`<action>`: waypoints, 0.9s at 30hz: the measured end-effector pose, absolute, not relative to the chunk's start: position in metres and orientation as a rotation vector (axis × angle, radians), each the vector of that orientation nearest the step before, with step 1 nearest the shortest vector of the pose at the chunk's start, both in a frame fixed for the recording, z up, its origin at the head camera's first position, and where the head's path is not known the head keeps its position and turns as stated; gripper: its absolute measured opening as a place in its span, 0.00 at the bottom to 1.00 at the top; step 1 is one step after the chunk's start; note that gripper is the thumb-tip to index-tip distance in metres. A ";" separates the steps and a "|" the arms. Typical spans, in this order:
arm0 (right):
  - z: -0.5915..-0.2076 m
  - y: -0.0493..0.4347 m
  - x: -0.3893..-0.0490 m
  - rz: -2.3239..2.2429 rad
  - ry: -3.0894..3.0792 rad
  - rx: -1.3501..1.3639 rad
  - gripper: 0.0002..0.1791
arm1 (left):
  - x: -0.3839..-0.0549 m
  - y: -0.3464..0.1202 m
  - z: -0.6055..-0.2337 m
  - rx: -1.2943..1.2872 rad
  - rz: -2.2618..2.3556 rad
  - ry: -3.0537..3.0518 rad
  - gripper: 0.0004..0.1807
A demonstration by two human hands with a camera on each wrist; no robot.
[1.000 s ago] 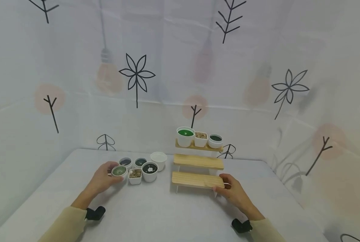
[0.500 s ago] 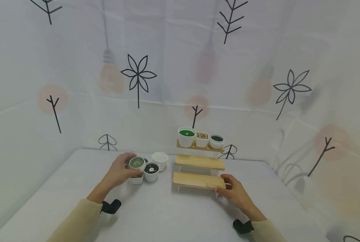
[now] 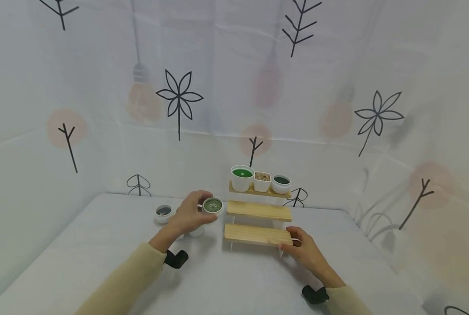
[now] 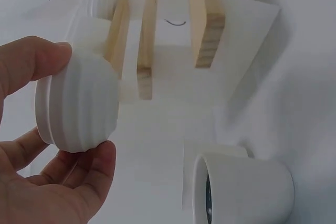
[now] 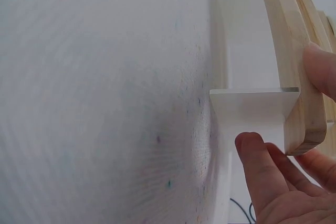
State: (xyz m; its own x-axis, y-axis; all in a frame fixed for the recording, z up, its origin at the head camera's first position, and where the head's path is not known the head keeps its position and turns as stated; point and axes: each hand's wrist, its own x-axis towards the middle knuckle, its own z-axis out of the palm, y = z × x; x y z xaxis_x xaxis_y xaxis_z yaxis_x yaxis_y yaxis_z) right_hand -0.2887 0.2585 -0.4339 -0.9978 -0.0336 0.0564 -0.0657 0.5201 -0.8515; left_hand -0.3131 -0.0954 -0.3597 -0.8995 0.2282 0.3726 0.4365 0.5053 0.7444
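My left hand (image 3: 189,214) grips a small round white pot (image 3: 212,204) with a mottled green fill, thumb and fingers on opposite sides. In the left wrist view this ribbed pot (image 4: 84,103) is tipped sideways to the camera and held up off the table. Just right of it in the head view stands a three-step wooden stand (image 3: 258,234) on pale legs. My right hand (image 3: 305,251) holds the right end of its lowest board, and the right wrist view shows the thumb (image 5: 321,69) on the board and fingers beside the translucent leg (image 5: 254,103).
On the top step sit a large round pot with bright green fill (image 3: 241,178), a square pot of pebbles (image 3: 262,181) and a dark-filled pot (image 3: 281,184). Another dark-filled pot (image 3: 163,213) stands left on the white table; my left hand mostly hides others, including a white pot (image 3: 197,232).
My left hand has lifted the green-filled pot from the group on the left and carried it rightward, close to the stand. The right hand has stayed on the lowest board.
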 end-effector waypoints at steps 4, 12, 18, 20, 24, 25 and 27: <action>-0.433 0.258 -0.288 1.521 -2.717 0.074 0.42 | -0.316 -0.078 -0.358 -0.613 -1.355 -2.505 0.32; -0.433 0.258 -0.288 1.507 -2.726 0.065 0.42 | -0.320 -0.051 -0.354 -0.713 -1.362 -2.512 0.31; -0.432 0.258 -0.289 1.468 -2.742 0.061 0.42 | -0.324 -0.033 -0.350 -0.780 -1.397 -2.488 0.31; -0.431 0.259 -0.289 1.466 -2.743 0.060 0.42 | -0.327 -0.025 -0.349 -0.796 -1.394 -2.480 0.31; -0.430 0.259 -0.289 1.489 -2.743 0.053 0.42 | -0.330 -0.007 -0.347 -0.816 -1.389 -2.464 0.30; -0.431 0.259 -0.289 1.499 -2.740 0.051 0.42 | -0.330 -0.003 -0.347 -0.817 -1.390 -2.461 0.30; -0.431 0.259 -0.289 1.512 -2.737 0.050 0.42 | -0.330 0.005 -0.346 -0.828 -1.396 -2.454 0.30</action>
